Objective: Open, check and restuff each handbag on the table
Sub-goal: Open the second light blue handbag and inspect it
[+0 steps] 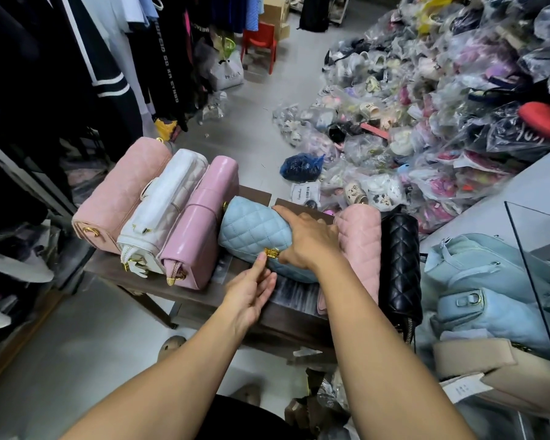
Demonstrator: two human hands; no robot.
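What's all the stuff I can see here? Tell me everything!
Pink handbags: three, pink, two at table's left, one right of the blue.
White handbag: one, white, between two pink ones.
Blue handbag: one, light blue, table's middle.
Black handbag: one, black, table's right end.
Table: one, dark brown, under the handbags.
Chair: one, red, far floor.
Left hand: one, thumb touching the blue handbag's gold clasp.
Right hand: one, resting on the blue handbag.
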